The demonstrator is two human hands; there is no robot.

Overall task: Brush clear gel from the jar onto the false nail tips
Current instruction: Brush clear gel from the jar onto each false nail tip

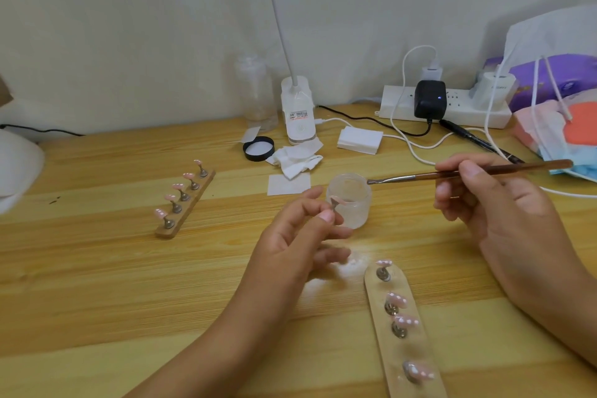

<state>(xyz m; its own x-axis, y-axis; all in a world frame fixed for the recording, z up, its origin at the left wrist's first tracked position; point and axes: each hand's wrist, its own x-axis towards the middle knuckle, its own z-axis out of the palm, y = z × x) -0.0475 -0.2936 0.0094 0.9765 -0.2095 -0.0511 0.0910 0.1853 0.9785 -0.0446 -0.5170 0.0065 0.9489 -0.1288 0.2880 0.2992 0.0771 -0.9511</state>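
Observation:
An open frosted jar of clear gel (pixel 353 210) stands at the middle of the wooden table. My left hand (pixel 300 236) pinches a small metal stand with a pink false nail tip (pixel 337 202) just in front of the jar. My right hand (pixel 478 194) grips a brown-handled brush (pixel 468 174), held level, its metal tip over the jar's right rim. A wooden holder (pixel 403 326) with several pink tips lies near my right forearm. A second wooden holder (pixel 185 203) with several tips lies to the left.
The jar's black lid (pixel 258 148), crumpled wipes (pixel 295 158) and a paper square (pixel 288 184) lie behind the jar. A lamp base (pixel 298 113), clear bottle (pixel 256 94), power strip (pixel 445 107) with cables, and bags (pixel 555 97) crowd the back right. A white object (pixel 16 165) sits far left.

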